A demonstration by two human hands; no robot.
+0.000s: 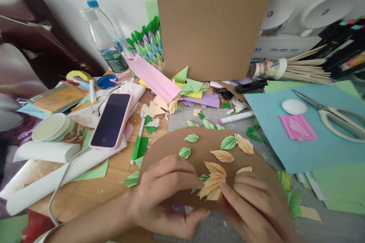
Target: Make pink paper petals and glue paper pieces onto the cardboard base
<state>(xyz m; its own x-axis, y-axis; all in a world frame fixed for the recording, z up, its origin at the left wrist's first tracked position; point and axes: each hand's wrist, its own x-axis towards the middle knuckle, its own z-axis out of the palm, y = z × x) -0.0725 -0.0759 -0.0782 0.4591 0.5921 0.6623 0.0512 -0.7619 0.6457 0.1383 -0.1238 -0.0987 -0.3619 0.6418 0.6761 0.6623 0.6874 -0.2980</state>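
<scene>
A rounded piece of brown cardboard (171, 142) lies in front of me, with several pleated paper leaves in green and peach on it. Over its near left edge is my left hand (168, 193), fingers curled on top and thumb below the edge. Its index fingertip touches a cluster of peach pleated paper leaves (214, 183). My right hand (253, 205) pinches this cluster from the right between thumb and fingers. Green leaf tips peek out beneath the peach ones. Another peach leaf (244, 169) is partly hidden behind my right knuckles.
A large upright cardboard sheet (213, 22) stands at the back. Scissors (327, 112) and a white oval object (294, 106) lie on blue paper (273, 121) at right. To the left are a phone (110, 120), a paper cup (54, 128) and water bottles (114, 59). Paper scraps litter the table.
</scene>
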